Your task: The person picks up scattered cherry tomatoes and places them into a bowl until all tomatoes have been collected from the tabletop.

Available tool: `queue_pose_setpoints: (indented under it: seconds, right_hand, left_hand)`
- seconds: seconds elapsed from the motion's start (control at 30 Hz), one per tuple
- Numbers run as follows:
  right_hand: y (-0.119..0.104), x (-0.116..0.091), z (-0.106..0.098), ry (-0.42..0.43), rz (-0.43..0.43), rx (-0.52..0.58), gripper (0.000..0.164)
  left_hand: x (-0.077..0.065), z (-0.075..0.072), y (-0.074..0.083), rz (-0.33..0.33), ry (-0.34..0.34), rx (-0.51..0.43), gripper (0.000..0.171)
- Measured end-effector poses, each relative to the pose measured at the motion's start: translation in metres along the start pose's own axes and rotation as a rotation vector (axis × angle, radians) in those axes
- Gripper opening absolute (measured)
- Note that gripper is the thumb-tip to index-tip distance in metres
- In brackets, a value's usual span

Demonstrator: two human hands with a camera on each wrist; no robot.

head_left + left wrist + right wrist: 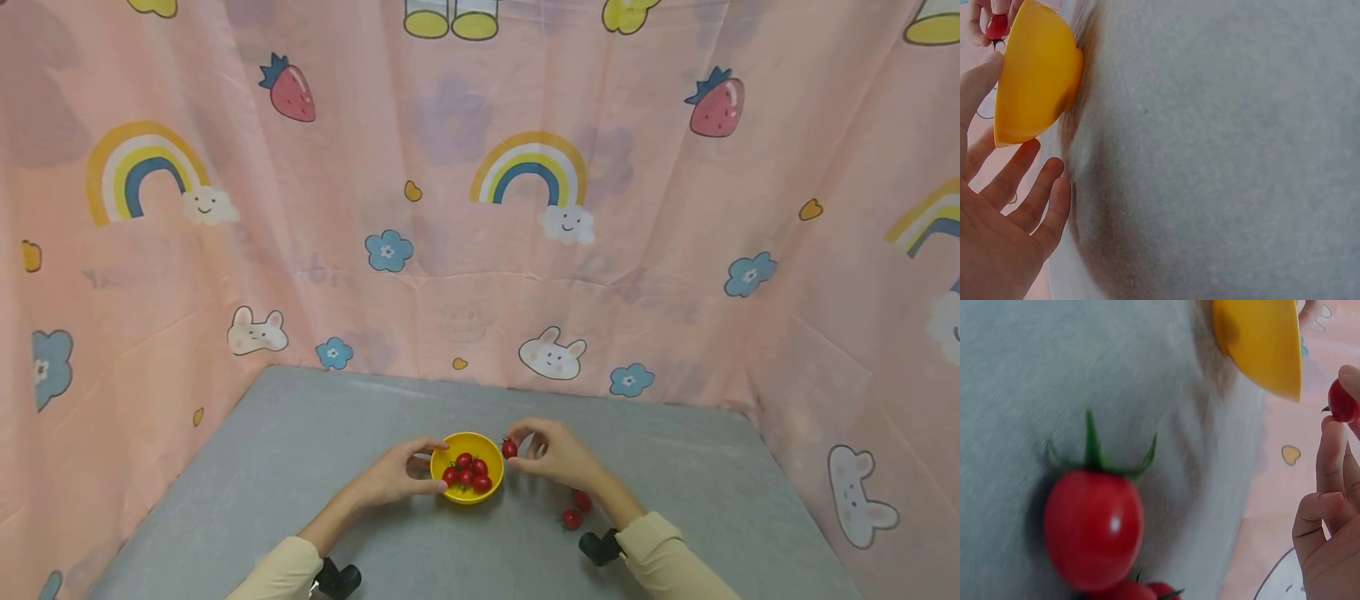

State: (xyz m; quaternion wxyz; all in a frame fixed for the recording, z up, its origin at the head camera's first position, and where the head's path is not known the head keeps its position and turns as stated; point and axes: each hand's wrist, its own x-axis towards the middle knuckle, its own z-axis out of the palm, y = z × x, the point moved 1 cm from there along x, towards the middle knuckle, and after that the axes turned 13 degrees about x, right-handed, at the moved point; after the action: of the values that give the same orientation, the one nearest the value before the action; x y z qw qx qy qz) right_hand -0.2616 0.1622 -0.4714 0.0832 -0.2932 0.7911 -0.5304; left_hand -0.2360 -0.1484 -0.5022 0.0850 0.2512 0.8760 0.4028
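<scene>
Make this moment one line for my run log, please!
left fingers: hold yellow bowl | right fingers: pinch red cherry tomato near bowl | in bowl: cherry tomatoes | on gray tabletop: loose cherry tomatoes

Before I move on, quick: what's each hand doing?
Left hand: holding the bowl, fingers and thumb at its rim.
Right hand: holding a tomato, pinched in the fingertips.
</scene>
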Motion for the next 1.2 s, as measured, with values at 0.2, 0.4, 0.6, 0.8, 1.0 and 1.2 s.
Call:
queue_pose_setpoints:
  seconds: [0.2, 0.4, 0.6, 0.8, 1.0, 1.2]
  right_hand:
    - [-0.003, 0.004, 0.009, -0.031, -0.007, 0.019, 0.035]
    - [-0.003, 0.006, 0.013, -0.043, -0.017, 0.024, 0.036]
    - [-0.001, 0.000, 0.008, -0.037, -0.031, 0.068, 0.036]
    - [0.006, -0.010, -0.006, -0.019, -0.049, 0.075, 0.033]
    - [0.018, -0.025, -0.025, 0.007, -0.019, 0.034, 0.033]
    - [0.030, -0.043, -0.044, 0.035, 0.007, 0.010, 0.034]
  left_hand:
    - [0.000, 0.001, -0.001, 0.002, -0.005, 0.013, 0.055]
    - [-0.001, 0.002, 0.000, 0.009, -0.002, 0.002, 0.056]
    - [0.000, 0.002, 0.000, 0.011, 0.004, 0.004, 0.056]
    - [0.000, 0.002, -0.001, 0.013, 0.001, 0.003, 0.056]
    - [0.000, 0.001, 0.000, 0.004, 0.004, 0.010, 0.057]
    - [0.000, 0.001, 0.000, 0.000, 0.004, 0.015, 0.057]
